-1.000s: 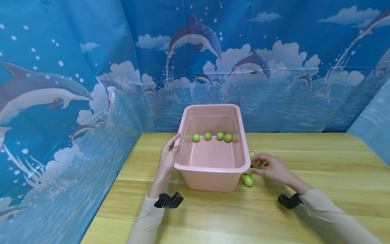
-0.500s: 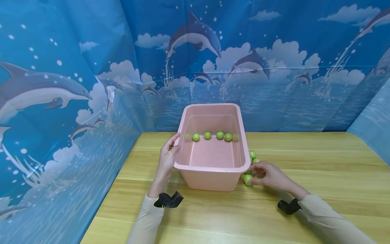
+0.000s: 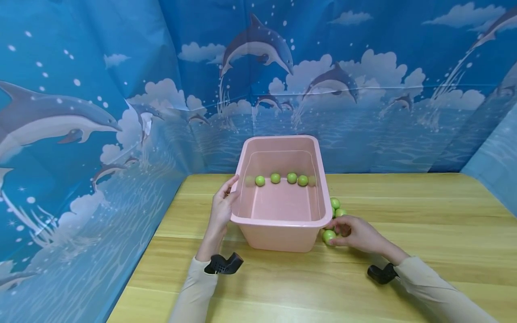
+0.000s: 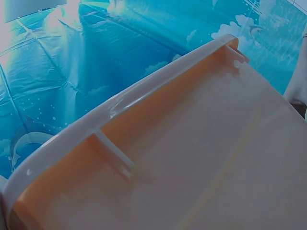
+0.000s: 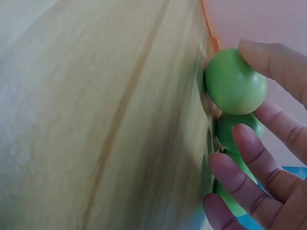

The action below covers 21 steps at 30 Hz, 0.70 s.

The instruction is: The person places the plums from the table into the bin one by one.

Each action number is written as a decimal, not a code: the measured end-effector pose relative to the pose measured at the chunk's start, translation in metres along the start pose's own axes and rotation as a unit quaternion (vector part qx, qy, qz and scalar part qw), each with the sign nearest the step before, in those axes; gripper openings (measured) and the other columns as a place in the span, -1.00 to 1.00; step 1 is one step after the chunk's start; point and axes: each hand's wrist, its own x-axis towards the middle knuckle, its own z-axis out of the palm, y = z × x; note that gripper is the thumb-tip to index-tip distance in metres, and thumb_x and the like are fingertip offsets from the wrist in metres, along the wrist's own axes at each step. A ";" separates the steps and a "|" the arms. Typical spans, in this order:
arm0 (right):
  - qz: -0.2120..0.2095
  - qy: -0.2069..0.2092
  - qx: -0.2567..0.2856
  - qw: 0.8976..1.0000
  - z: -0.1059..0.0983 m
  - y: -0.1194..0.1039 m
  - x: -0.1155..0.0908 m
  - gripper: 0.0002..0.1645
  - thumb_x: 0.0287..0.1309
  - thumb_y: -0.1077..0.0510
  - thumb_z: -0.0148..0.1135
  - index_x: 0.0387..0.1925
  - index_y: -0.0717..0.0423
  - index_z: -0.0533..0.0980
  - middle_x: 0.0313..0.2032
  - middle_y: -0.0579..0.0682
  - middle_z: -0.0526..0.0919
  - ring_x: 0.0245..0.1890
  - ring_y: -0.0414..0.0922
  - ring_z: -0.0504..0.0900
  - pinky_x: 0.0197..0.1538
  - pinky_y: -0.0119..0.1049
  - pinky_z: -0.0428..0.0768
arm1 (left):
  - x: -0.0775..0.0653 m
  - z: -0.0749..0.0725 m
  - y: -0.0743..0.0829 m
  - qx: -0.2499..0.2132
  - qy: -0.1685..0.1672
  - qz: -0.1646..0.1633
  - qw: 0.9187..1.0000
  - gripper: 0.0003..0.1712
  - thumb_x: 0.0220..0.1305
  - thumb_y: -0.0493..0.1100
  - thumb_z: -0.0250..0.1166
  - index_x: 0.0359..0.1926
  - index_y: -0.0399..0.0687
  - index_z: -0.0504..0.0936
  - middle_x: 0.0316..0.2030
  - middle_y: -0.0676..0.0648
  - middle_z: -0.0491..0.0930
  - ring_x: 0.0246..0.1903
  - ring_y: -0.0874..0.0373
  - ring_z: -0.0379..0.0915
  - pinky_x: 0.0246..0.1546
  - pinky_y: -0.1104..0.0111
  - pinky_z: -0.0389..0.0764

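A pink plastic basin (image 3: 278,237) stands on the table, with several small round green fruits (image 3: 275,178) along its far inner end. My left hand (image 3: 221,206) grips the basin's left rim. In the left wrist view the underside of the pink rim (image 4: 115,103) fills much of the picture, and that hand is mostly hidden. At the basin's right side my right hand (image 3: 357,233) has thumb and forefinger around the nearest green fruit (image 3: 329,237). The right wrist view shows this green fruit (image 5: 235,81) between them, the other fingers spread beside more fruits (image 5: 240,132).
More green fruits (image 3: 340,212) lie on the wooden table (image 3: 424,215) against the basin's right side. Blue dolphin-print sheeting (image 3: 363,112) hangs behind and to the left of the table.
My right hand has moved down and nearer, from the middle of the loose fruits to the nearest one, and its thumb and forefinger now close around it. The left hand stays on the rim.
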 end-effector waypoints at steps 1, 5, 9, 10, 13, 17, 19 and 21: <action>0.001 0.000 -0.001 1.000 0.000 0.000 0.000 -0.58 -0.05 -0.02 0.46 -0.16 0.07 0.58 -0.40 -0.06 0.50 -0.46 -0.21 0.43 -0.39 -0.34 0.48 | 0.000 0.000 0.000 -0.001 0.000 0.001 1.000 -0.51 0.37 -0.35 0.03 0.31 -0.11 0.39 -0.23 -0.12 0.29 -0.18 0.07 0.21 -0.15 0.29 0.33; 0.004 0.000 -0.001 1.000 -0.001 -0.001 -0.002 -0.60 -0.06 -0.01 0.47 -0.19 0.06 0.58 -0.40 -0.06 0.51 -0.45 -0.20 0.45 -0.37 -0.33 0.50 | 0.000 0.000 0.000 -0.001 0.002 0.003 1.000 -0.51 0.37 -0.35 0.03 0.31 -0.11 0.39 -0.25 -0.11 0.28 -0.19 0.07 0.20 -0.16 0.29 0.32; 0.006 0.002 -0.007 1.000 -0.002 -0.001 -0.003 -0.61 -0.08 -0.03 0.48 -0.23 0.03 0.58 -0.42 -0.07 0.51 -0.44 -0.18 0.45 -0.38 -0.34 0.48 | 0.000 0.000 0.000 -0.001 0.005 0.005 1.000 -0.51 0.36 -0.35 0.04 0.30 -0.12 0.39 -0.25 -0.11 0.28 -0.20 0.08 0.20 -0.17 0.30 0.33; 0.006 0.002 -0.010 1.000 -0.002 0.000 -0.004 -0.61 -0.08 -0.04 0.48 -0.23 0.02 0.58 -0.42 -0.08 0.52 -0.44 -0.17 0.45 -0.38 -0.35 0.47 | 0.000 0.000 0.000 -0.002 0.006 0.005 1.000 -0.51 0.36 -0.35 0.04 0.30 -0.13 0.40 -0.26 -0.10 0.28 -0.20 0.08 0.20 -0.18 0.30 0.33; 0.013 -0.001 -0.016 1.000 -0.002 0.000 -0.005 -0.61 -0.09 -0.07 0.48 -0.25 0.00 0.57 -0.41 -0.11 0.53 -0.42 -0.16 0.47 -0.38 -0.35 0.47 | 0.000 0.000 0.001 -0.005 0.007 0.006 1.000 -0.51 0.35 -0.36 0.04 0.29 -0.14 0.40 -0.27 -0.10 0.28 -0.21 0.09 0.20 -0.18 0.31 0.33; 0.023 -0.004 -0.021 1.000 -0.003 -0.002 -0.007 -0.61 -0.08 -0.09 0.47 -0.26 -0.01 0.57 -0.39 -0.15 0.55 -0.39 -0.17 0.50 -0.34 -0.34 0.48 | 0.000 0.000 0.000 -0.005 0.006 0.005 1.000 -0.51 0.35 -0.37 0.04 0.29 -0.15 0.40 -0.27 -0.09 0.27 -0.21 0.10 0.20 -0.18 0.31 0.33; 0.023 -0.006 -0.023 0.999 -0.004 -0.004 -0.008 -0.62 -0.08 -0.08 0.47 -0.26 0.00 0.56 -0.39 -0.15 0.56 -0.38 -0.19 0.50 -0.34 -0.33 0.48 | 0.000 0.000 0.000 -0.004 0.005 0.005 1.000 -0.51 0.35 -0.36 0.04 0.30 -0.15 0.39 -0.27 -0.09 0.27 -0.21 0.10 0.20 -0.18 0.31 0.33; 0.023 -0.007 -0.024 0.999 -0.004 -0.006 -0.009 -0.62 -0.08 -0.08 0.47 -0.27 0.00 0.56 -0.40 -0.15 0.57 -0.39 -0.20 0.50 -0.34 -0.33 0.48 | -0.001 0.000 0.000 -0.003 0.004 0.004 1.000 -0.50 0.35 -0.36 0.04 0.30 -0.14 0.39 -0.27 -0.09 0.27 -0.21 0.09 0.20 -0.18 0.31 0.33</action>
